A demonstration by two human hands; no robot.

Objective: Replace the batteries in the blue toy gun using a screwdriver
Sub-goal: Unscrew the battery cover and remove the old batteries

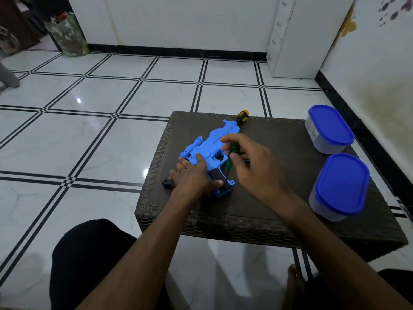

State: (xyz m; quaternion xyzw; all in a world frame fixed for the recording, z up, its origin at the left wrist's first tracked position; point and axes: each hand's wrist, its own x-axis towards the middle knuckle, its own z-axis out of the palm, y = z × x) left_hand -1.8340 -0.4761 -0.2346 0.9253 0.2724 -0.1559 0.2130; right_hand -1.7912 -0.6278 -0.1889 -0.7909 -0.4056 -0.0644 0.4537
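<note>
On the dark woven surface (279,175), the blue toy gun (207,148) lay under the flat left hand (194,175); the right hand (250,166) pinched a green screwdriver (231,159) upright at its grip.

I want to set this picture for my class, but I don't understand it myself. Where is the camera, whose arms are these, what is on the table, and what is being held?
There is no machine here, and only one picture. A person wears the camera on the head, so you look forward and down along their own two arms.

On a dark woven table lies a blue toy gun. The left hand lies on it and steadies it. The right hand pinches the green handle of a screwdriver, whose tip points down at the gun's grip.

At the table's right edge stand two tubs with blue lids. A yellow and black tool shows behind the gun, and another such piece beside the left hand.
</note>
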